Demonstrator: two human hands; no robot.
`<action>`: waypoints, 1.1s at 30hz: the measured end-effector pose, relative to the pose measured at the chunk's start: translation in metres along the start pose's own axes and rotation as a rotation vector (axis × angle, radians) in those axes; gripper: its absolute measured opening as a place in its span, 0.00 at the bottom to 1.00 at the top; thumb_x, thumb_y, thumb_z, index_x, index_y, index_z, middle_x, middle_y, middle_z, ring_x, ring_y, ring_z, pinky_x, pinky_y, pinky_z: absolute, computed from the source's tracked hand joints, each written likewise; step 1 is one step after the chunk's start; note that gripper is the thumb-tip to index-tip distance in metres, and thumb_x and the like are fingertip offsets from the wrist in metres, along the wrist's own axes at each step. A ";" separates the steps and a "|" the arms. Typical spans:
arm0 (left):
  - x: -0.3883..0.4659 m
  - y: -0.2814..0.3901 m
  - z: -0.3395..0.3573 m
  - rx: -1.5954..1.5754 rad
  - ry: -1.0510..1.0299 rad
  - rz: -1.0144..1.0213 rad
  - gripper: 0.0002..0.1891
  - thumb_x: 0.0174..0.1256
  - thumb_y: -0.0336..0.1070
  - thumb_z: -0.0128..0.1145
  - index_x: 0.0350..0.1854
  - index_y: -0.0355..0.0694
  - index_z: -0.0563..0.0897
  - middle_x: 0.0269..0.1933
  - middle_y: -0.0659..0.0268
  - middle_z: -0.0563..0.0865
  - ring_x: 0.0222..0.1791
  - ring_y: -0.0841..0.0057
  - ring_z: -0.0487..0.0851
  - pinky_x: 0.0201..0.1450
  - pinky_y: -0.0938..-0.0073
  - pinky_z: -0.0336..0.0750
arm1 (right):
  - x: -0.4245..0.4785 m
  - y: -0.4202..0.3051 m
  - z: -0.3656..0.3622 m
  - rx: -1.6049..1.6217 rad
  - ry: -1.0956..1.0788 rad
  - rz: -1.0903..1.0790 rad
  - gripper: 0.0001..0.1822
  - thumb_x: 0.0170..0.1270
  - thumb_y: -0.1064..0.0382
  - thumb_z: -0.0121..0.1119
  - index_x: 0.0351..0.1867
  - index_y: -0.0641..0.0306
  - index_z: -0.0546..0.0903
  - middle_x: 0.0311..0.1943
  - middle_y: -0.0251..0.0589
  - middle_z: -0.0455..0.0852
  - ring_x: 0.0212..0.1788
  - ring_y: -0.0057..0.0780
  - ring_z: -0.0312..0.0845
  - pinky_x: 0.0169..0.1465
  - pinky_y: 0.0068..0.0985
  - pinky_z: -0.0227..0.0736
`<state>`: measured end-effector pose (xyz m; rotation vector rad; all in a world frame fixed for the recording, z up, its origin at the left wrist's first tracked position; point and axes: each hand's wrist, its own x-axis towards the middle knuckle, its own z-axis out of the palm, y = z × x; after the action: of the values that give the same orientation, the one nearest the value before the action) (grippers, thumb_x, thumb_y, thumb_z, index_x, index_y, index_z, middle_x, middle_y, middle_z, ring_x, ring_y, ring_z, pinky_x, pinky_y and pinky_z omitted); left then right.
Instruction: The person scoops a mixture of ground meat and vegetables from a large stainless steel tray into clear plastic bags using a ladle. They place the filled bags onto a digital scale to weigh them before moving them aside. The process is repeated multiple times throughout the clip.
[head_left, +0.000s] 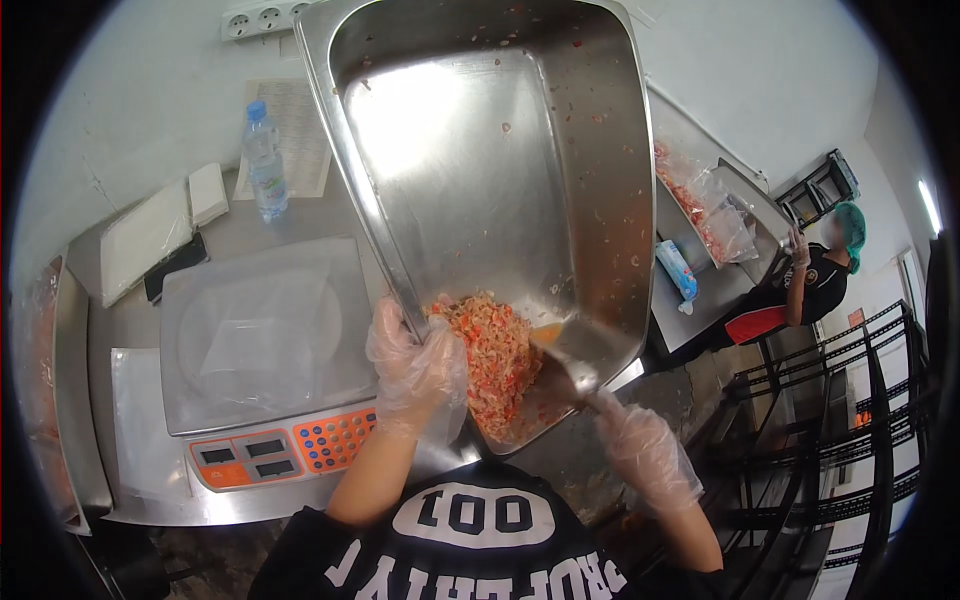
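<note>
My left hand (416, 367), in a clear plastic glove, grips the near left rim of a large, deep stainless steel pan (480, 187). In the pan's near end lies a heap of chopped food mix (491, 360), reddish and pale, with some liquid beside it. My right hand (645, 446), gloved too, is closed on the handle of a metal scoop (574, 367), whose blade is at the heap's right side. Bits of the mix stick to the pan's walls. The scoop is slightly blurred.
A digital scale (262, 345) with plastic film on its platform stands left of the pan. Behind it are a water bottle (266, 169), packs of white sheets (146, 240) and a dark flat object (176, 266). At right, a person (810, 277) stands by bagged food (705, 210); black shelving (810, 427) is nearer.
</note>
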<state>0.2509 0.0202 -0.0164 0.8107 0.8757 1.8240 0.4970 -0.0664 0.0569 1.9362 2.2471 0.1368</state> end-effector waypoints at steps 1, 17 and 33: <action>0.001 -0.002 0.000 0.005 0.006 0.024 0.14 0.61 0.20 0.51 0.49 0.31 0.72 0.42 0.60 0.81 0.33 0.85 0.78 0.32 0.83 0.76 | -0.002 -0.005 -0.005 0.046 -0.019 -0.039 0.15 0.68 0.60 0.50 0.53 0.56 0.78 0.24 0.48 0.79 0.26 0.46 0.80 0.31 0.41 0.76; 0.009 -0.015 -0.003 0.006 0.038 0.157 0.16 0.59 0.21 0.51 0.52 0.29 0.73 0.39 0.64 0.80 0.33 0.86 0.76 0.35 0.85 0.73 | -0.019 -0.025 -0.022 -0.058 -0.122 0.039 0.09 0.67 0.62 0.49 0.33 0.62 0.77 0.24 0.46 0.78 0.25 0.42 0.80 0.25 0.34 0.77; 0.010 -0.004 0.000 -0.109 0.037 0.000 0.20 0.62 0.18 0.48 0.56 0.42 0.68 0.43 0.68 0.79 0.27 0.91 0.71 0.27 0.89 0.67 | -0.006 -0.012 -0.056 0.111 -0.030 -0.264 0.22 0.62 0.63 0.58 0.58 0.57 0.75 0.25 0.45 0.77 0.29 0.47 0.76 0.35 0.41 0.71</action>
<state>0.2495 0.0306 -0.0178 0.7101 0.7919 1.8745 0.4758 -0.0715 0.1099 1.6563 2.5115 -0.0522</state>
